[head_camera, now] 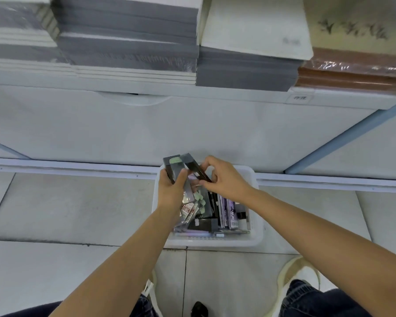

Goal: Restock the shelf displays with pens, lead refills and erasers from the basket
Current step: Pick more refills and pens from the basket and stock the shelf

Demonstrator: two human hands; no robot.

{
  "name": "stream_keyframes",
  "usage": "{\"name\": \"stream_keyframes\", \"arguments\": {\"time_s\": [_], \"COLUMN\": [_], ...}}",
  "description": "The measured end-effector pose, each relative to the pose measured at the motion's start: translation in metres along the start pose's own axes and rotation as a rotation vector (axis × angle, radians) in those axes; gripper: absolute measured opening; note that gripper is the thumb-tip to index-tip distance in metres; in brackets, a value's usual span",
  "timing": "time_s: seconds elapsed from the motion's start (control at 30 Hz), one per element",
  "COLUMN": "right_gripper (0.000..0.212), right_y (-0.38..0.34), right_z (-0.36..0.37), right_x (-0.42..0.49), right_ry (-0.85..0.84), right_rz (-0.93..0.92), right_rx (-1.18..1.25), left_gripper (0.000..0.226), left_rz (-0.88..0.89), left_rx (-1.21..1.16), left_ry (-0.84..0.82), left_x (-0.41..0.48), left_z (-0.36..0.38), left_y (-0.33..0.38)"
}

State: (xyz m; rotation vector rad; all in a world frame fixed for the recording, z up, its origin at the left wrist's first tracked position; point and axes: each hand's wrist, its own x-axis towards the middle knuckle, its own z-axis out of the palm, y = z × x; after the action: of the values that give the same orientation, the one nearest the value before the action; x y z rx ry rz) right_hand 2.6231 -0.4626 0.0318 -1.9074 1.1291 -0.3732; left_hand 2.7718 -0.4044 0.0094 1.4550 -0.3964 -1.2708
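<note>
A white plastic basket sits on the tiled floor against the shelf base, filled with several flat stationery packs, dark, purple and red-labelled. My left hand is over the basket's left part, gripping a small stack of dark packs with a green patch, held upright. My right hand is just beside it, pinching one slim dark pack that leans against the stack. Which kind of item each pack holds is too blurred to tell.
Above the white shelf front, stacks of grey, white and brown paper pads fill the shelf. A small price label is on its edge. A pale stool rim and my jeans-covered knees show at the bottom.
</note>
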Motion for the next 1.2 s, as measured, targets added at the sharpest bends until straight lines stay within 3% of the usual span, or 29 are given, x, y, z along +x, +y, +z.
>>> {"name": "stream_keyframes", "arguments": {"time_s": [0.13,0.2,0.27,0.47,0.57,0.7,0.8,0.9,1.07,1.2], "right_gripper": [0.034,0.029,0.026,0.047,0.043,0.021,0.031,0.023,0.018,0.019], "right_y": [-0.048,-0.067,-0.084,-0.141,-0.172,-0.213,-0.250,-0.289,-0.350,-0.369], "right_z": [-0.018,-0.035,-0.049,-0.077,-0.092,-0.117,-0.140,-0.172,-0.231,-0.251], "right_x": [0.000,-0.002,-0.004,0.003,0.005,-0.003,-0.009,-0.010,0.001,0.027], "right_ry": [-0.143,-0.250,-0.253,0.140,0.175,0.205,0.320,0.390,0.566,0.646], "right_rz": [0.073,0.112,0.067,-0.030,-0.110,-0.302,-0.433,-0.521,-0.662,-0.633], "right_rx": [0.214,0.368,0.364,0.344,0.315,0.369,0.300,0.297,0.366,0.204], "left_gripper": [0.004,0.008,0.006,0.027,0.028,0.026,0.028,0.027,0.015,0.011], "left_rz": [0.080,0.109,0.143,0.287,0.428,0.616,0.804,0.935,1.020,1.012], "left_rx": [0.017,0.034,0.040,0.027,0.105,0.181,0.268,0.249,0.224,0.494], "left_ry": [-0.016,-0.029,-0.060,-0.128,-0.142,-0.109,-0.169,-0.200,-0.172,-0.057], "left_x": [-0.016,-0.025,-0.034,-0.067,-0.084,-0.105,-0.123,-0.134,-0.131,-0.112], "left_z": [0.005,0.003,0.002,0.002,0.005,0.009,0.014,0.016,0.010,0.004], "left_y": [0.043,0.065,0.089,0.161,0.193,0.238,0.273,0.312,0.374,0.403]}}
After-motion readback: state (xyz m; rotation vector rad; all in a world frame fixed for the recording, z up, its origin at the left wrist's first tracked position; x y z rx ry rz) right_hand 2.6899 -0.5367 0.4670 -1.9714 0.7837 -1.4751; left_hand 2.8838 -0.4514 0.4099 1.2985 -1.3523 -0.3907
